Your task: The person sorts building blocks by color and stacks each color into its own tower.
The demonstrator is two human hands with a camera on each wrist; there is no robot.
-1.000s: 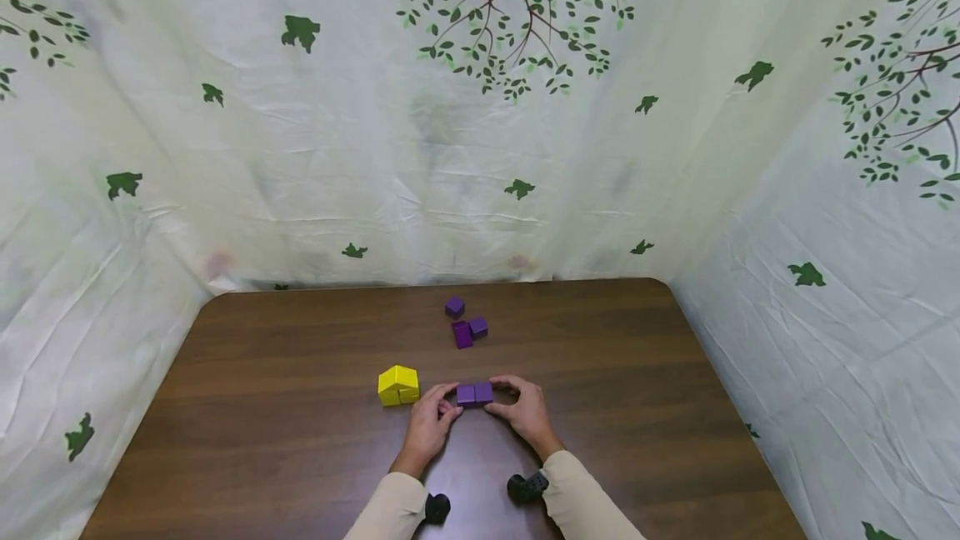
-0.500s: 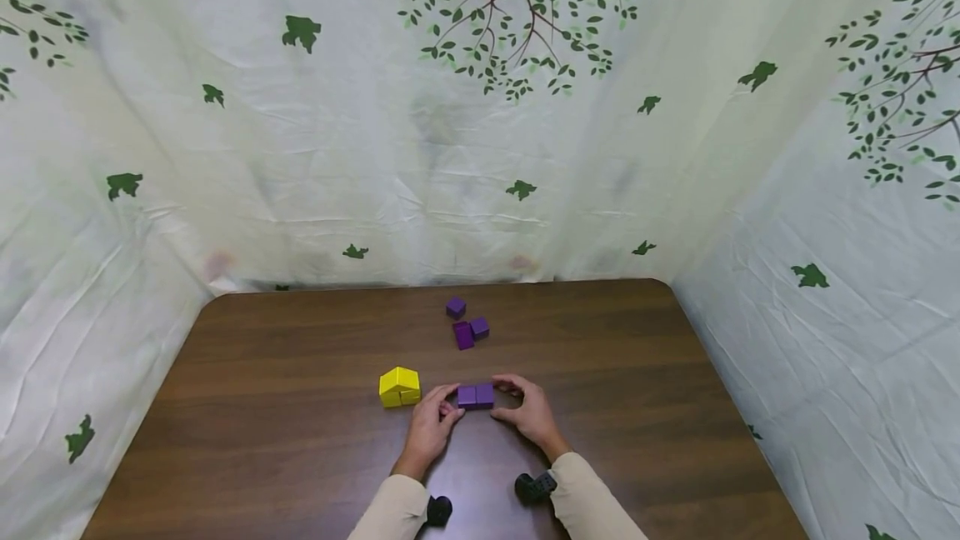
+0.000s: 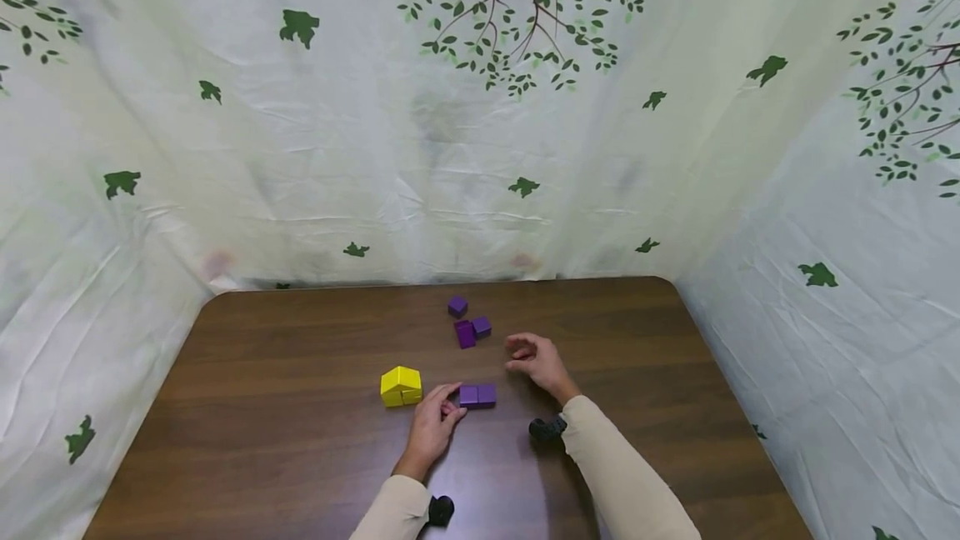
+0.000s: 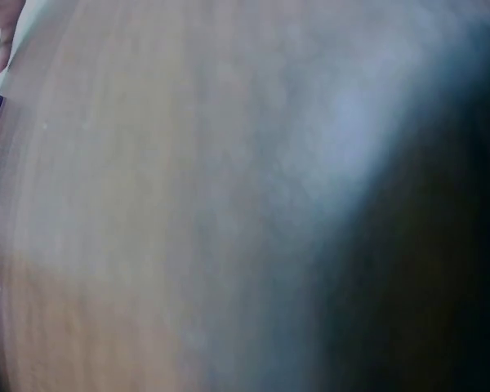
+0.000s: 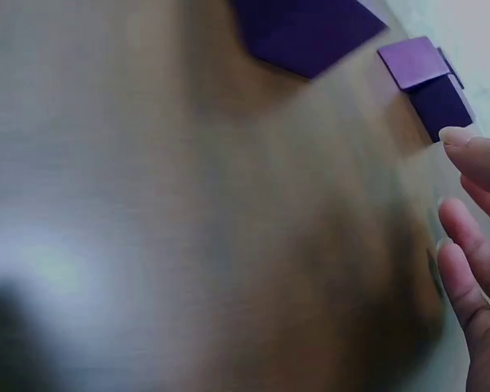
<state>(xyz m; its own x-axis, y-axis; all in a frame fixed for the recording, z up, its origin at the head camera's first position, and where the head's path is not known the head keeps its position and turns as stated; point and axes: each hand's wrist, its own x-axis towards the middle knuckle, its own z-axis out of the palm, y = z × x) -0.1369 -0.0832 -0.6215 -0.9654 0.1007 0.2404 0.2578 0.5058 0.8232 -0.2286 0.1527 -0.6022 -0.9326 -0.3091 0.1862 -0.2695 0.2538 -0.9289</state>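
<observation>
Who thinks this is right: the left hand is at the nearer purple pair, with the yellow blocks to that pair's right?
No: in the head view, the yellow blocks stand left of the nearer purple pair. The left hand is indeed at that pair.

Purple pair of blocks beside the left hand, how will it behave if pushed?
Flat faces suggest the purple pair would slide rather than roll. It may come apart, since a dividing line runs between its halves. Its crisp edges hint at stiffness.
</observation>
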